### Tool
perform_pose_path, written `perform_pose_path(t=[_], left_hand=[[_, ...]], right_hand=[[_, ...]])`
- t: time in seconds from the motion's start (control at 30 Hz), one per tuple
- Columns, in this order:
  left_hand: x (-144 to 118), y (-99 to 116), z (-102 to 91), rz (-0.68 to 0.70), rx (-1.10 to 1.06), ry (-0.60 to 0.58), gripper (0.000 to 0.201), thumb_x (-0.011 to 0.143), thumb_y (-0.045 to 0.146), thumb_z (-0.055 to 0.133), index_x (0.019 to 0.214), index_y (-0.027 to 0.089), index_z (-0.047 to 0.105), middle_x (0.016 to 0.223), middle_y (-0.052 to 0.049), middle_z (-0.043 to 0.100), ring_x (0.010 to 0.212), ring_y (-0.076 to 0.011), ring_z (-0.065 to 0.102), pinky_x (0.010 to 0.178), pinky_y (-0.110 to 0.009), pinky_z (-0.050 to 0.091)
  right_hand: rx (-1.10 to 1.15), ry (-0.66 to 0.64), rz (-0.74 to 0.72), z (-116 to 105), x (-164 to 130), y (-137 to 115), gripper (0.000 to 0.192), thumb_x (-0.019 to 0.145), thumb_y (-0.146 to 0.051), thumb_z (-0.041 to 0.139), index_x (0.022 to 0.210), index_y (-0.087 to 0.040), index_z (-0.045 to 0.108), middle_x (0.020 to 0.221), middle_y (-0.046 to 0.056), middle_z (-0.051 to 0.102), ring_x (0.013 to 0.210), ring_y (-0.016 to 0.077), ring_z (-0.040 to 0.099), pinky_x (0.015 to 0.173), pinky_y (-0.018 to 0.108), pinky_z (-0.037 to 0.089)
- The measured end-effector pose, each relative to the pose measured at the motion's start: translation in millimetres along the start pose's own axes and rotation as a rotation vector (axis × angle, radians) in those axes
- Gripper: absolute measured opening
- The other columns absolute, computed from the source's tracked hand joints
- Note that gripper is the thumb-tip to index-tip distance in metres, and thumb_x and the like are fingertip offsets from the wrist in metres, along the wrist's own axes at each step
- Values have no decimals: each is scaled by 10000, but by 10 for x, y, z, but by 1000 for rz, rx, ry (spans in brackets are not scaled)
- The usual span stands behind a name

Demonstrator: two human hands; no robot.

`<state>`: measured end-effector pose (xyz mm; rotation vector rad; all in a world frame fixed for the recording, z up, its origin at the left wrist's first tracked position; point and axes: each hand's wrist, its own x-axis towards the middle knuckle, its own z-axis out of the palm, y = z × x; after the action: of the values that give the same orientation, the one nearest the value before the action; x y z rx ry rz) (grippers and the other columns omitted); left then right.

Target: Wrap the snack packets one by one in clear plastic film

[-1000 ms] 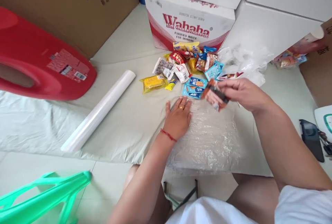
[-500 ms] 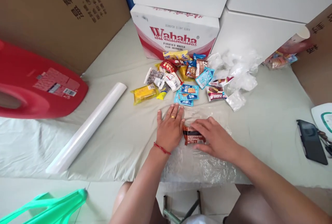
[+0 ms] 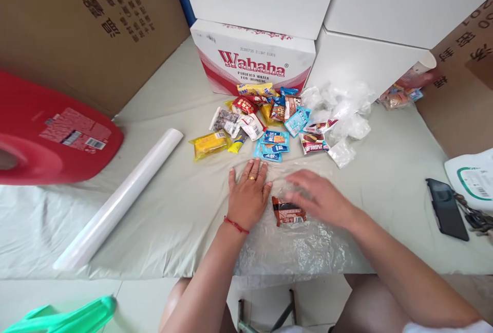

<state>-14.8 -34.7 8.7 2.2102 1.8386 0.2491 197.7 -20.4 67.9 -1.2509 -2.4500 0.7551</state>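
Note:
My left hand (image 3: 248, 195) lies flat, fingers spread, on the left edge of a sheet of clear plastic film (image 3: 304, 240) spread over the pale cloth. A brown snack packet (image 3: 288, 213) rests on the film between my hands. My right hand (image 3: 319, 197) hovers just above and to the right of the packet, blurred, fingers apart and holding nothing. A pile of colourful snack packets (image 3: 265, 122) lies just beyond my hands.
A roll of clear film (image 3: 119, 199) lies to the left. A red plastic object (image 3: 50, 132) sits far left, and cardboard boxes, one marked Wahaha (image 3: 252, 63), line the back. Crumpled plastic (image 3: 342, 112) lies right of the pile. A phone (image 3: 447, 208) is at right.
My right hand carried the brown packet down from the pile onto the film, set it beside my left hand and let go. The left hand stayed flat.

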Motion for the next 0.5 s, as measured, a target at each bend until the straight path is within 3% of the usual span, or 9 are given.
perform_pose_path(t=[0.1,0.2,0.37,0.5], left_hand=[[2,6,2,1,2,-5,554,1065,380,323,1596,242,398,1690,-97,312,1573,-288,308,1251,-708,156],[9,8,-8,-5,9,-22,553,1061,382,331,1591,247,407,1691,-97,315,1576,-295,300,1245,-714,173],[28,5,-29,-16,-1,-49,555,1065,376,319,1594,225,396,1696,-104,303,1580,-292,291,1241,-723,172],[46,-23,-59,1,-32,-74,555,1070,386,307,1592,219,398,1701,-109,289,1583,-289,284,1246,-716,171]], right_hand=[[-236,124,127,-260,509,90,272,1040,-270,487,1133,-164,718,1058,115,731,954,250,660,861,382,509],[-551,167,79,-393,1120,230,267,995,-177,498,1141,-152,720,1109,155,708,1141,336,577,896,428,480],[-785,183,33,-307,1906,491,345,947,-315,627,1181,-71,695,1214,235,649,1237,416,459,964,544,430],[-779,178,51,-228,2107,609,312,981,-305,557,1109,-70,718,1136,235,654,1217,413,453,962,560,420]])
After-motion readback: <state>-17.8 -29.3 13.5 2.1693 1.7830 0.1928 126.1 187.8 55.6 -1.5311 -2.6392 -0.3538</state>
